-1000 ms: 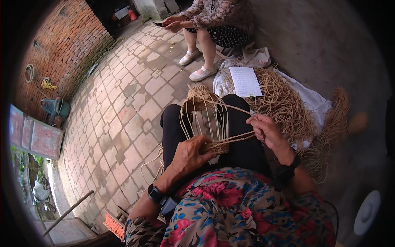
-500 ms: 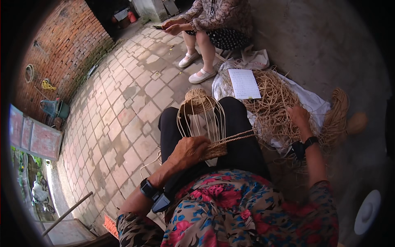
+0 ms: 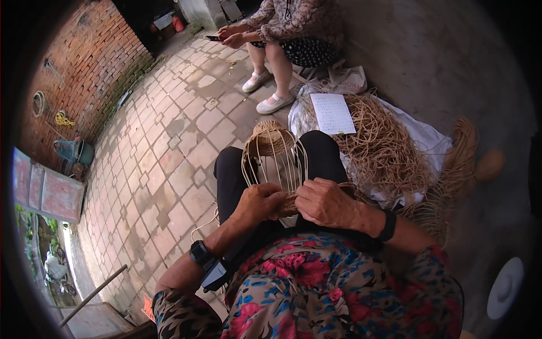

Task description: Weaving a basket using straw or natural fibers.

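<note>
A woven basket frame (image 3: 271, 135) lies across my lap, its braided end toward my knees and pale bare ribs running back from it to a woven band (image 3: 289, 207). My left hand (image 3: 258, 202) is closed on the left part of this band. At the band's right side, my right hand (image 3: 326, 203) has its fingers pinched together on the twisted straw cord, most of which it hides. The two hands are close together, with a short stretch of band showing between them.
To the right, a big tangle of straw cord (image 3: 387, 150) lies on a white sheet (image 3: 432, 138), with a written paper (image 3: 333, 114) on top. Another cord bundle (image 3: 464, 147) is beyond it. A seated person (image 3: 293, 28) holds a phone ahead. A pole (image 3: 93, 295) slants at lower left.
My right hand has come in from the cord pile to the woven band, beside the left hand. The cord that stretched out to the right is no longer taut. My left hand stays on the band.
</note>
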Tool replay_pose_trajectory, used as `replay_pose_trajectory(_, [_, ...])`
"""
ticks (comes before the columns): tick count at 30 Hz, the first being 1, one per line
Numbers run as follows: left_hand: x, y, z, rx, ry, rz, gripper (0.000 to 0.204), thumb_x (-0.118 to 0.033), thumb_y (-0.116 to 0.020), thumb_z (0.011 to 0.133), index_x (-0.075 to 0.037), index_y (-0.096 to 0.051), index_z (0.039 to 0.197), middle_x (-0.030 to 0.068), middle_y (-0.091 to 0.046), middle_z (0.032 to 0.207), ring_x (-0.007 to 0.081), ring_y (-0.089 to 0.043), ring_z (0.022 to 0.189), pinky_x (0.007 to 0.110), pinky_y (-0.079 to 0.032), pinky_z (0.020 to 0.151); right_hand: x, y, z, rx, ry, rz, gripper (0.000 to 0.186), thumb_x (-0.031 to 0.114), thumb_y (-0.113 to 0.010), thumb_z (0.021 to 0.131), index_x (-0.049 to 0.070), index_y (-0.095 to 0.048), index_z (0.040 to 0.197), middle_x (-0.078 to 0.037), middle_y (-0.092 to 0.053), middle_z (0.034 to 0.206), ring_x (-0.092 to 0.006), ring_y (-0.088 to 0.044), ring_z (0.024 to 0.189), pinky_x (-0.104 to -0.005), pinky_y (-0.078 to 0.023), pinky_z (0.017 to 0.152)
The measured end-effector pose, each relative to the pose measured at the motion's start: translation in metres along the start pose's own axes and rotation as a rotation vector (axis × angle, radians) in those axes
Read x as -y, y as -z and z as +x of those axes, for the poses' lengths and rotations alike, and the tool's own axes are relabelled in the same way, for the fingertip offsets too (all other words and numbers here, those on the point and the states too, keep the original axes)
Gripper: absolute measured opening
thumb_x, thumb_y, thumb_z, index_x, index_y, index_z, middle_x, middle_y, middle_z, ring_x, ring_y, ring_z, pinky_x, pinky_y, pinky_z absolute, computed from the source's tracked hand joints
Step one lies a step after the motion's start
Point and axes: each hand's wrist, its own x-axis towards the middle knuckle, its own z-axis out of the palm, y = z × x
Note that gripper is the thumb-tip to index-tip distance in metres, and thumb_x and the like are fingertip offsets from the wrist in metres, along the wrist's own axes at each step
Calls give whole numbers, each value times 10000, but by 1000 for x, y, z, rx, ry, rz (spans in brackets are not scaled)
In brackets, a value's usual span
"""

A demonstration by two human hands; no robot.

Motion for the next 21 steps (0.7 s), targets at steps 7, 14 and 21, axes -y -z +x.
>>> replay_pose_trajectory(7, [29,6,-6,-31,81,-442,169,-183,-660,877,-16,-656,900,9,-641,751,72,-549,586,205,-433,529,2,1,-28,-297,-244,203,216,32,-695,688,65,-590,875,-57,-515,742,-253,-572,665,-374,-496,604])
replay_pose_trajectory(14, [23,3,-6,-3,146,-467,196,-168,-690,831,-26,-648,958,-3,-631,780,52,-540,645,195,-417,589,-5,-11,-11,-54,-143,-32,171,141,-699,743,51,-623,867,-75,-556,711,-233,-564,628,-340,-458,561])
replay_pose_trajectory(21, [24,0,-12,-8,125,-427,212,-144,-689,832,2,-629,974,20,-643,792,71,-573,668,212,-446,609,-13,-6,-31,-83,-1132,1741,309,288,-663,893,21,-614,1042,-12,-606,661,-102,-574,539,-257,-447,481])
